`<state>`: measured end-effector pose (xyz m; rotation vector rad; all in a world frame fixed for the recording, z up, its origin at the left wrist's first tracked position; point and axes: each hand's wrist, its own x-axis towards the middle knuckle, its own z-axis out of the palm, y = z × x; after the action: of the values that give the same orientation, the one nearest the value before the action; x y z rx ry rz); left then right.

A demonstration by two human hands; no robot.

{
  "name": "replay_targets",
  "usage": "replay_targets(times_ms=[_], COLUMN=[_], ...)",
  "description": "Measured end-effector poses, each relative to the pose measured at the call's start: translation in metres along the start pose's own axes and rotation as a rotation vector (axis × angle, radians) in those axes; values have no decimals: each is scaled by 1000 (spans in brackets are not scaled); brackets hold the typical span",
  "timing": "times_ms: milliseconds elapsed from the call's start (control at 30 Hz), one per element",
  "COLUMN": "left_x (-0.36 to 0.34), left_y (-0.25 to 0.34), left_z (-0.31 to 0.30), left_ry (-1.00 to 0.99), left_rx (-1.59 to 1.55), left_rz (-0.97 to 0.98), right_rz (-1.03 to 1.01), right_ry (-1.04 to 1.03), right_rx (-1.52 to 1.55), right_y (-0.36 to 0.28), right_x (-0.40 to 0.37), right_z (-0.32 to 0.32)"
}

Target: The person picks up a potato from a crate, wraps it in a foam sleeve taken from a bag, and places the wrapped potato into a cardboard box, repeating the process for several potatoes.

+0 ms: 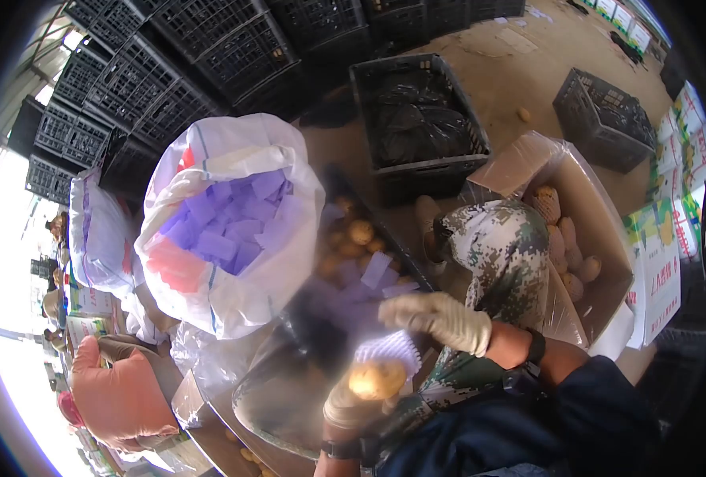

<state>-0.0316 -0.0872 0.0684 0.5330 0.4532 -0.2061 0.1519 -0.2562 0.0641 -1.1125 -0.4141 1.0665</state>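
sack (245, 300) mouth open, presumably for reach. crate (407, 258) beside it. right hand (452, 320) reaching across, finger closure can't tell. left hand (345, 409) clamped on fruit (377, 381) near crate's near edge, probably steadying it against net (388, 347).

Floor (502, 91): tan-brown, dusty-looking. On it, 2 blk crates, the larger crate (431, 164) w/ dk plastic inside & the smaller crate (582, 123); btwn them, a yellowish fruit (524, 114). Pale scraps (539, 14) lie farther off, nr stacked crates (249, 52).
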Motion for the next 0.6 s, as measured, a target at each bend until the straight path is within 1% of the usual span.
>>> replay_targets(times_ms=[67, 133, 167, 200, 233, 267, 300, 333, 400, 500, 533, 600], left_x=[1, -1, -5, -5, -5, -2, 3, 5, 13, 18, 20, 29], left_y=[-14, -12, 0, 3, 6, 5, 7, 6, 8, 4, 1, -7], left_z=[-26, -16, 18, 22, 26, 6, 4, 7, 45, 85, 85, 77], left_ry=[157, 250, 260, 200, 141, 20, -98, -101, -105, 157, 131, 279], left_rx=[292, 661, 885, 836, 787, 462, 135, 96, 12, 200, 167, 478], left_rz=[-17, 21, 69, 58, 44, -30, -102, -74, -14, 160, 224, 331], right_rz=[57, 273, 379, 439, 348, 256, 164, 98, -25, -117, -125, -378], right_ry=[-364, -352, -351, -331, -291, -246, -196, -123, 23, 391, 427, 541], right_rx=[110, 565, 792, 919, 724, 530, 334, 232, 25, -208, -247, -447], right_y=[22, 56, 64, 39, 38, 37, 35, 31, 21, 17, 13, 18], right_x=[-7, -3, 1, -4, -5, -7, -8, -10, -15, -22, -25, -29], right_z=[-3, -1, 2, 5, 3, 1, -1, -2, -1, -3, -5, -8])
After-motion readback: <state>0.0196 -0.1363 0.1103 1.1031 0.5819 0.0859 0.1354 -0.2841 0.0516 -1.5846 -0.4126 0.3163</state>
